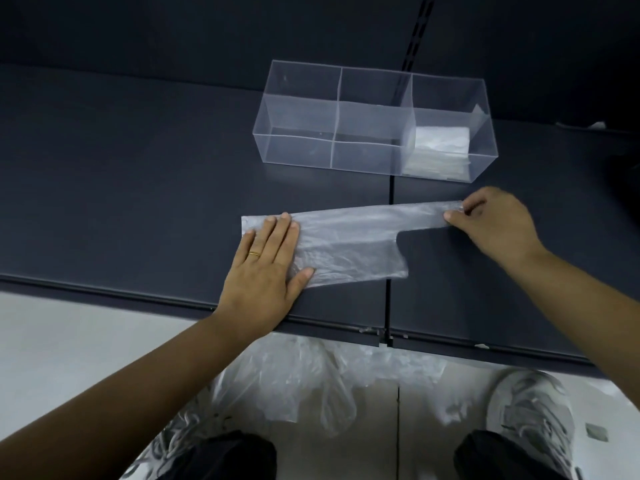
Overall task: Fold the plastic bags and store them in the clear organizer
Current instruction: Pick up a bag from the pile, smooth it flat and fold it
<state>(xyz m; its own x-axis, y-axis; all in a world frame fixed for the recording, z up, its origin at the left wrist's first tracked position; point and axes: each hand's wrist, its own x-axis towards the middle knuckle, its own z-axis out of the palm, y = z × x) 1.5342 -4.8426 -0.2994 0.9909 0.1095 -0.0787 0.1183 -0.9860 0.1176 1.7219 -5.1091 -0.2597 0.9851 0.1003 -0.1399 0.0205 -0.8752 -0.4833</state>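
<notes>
A translucent plastic bag (pixel 349 242) lies flat on the dark shelf, folded lengthwise, its handle strip reaching to the right. My left hand (pixel 268 261) presses flat on the bag's left end with straight fingers. My right hand (pixel 495 223) pinches the end of the handle strip at the right. Behind them stands the clear organizer (pixel 301 109) with three compartments. Folded bags (pixel 440 147) fill its right compartment; the left and middle ones hold nothing.
The dark shelf (pixel 121 202) ends in a front edge near my body, with a seam running down its middle. Loose crumpled plastic bags (pixel 311 379) lie on the floor below, between my shoes (pixel 530 407).
</notes>
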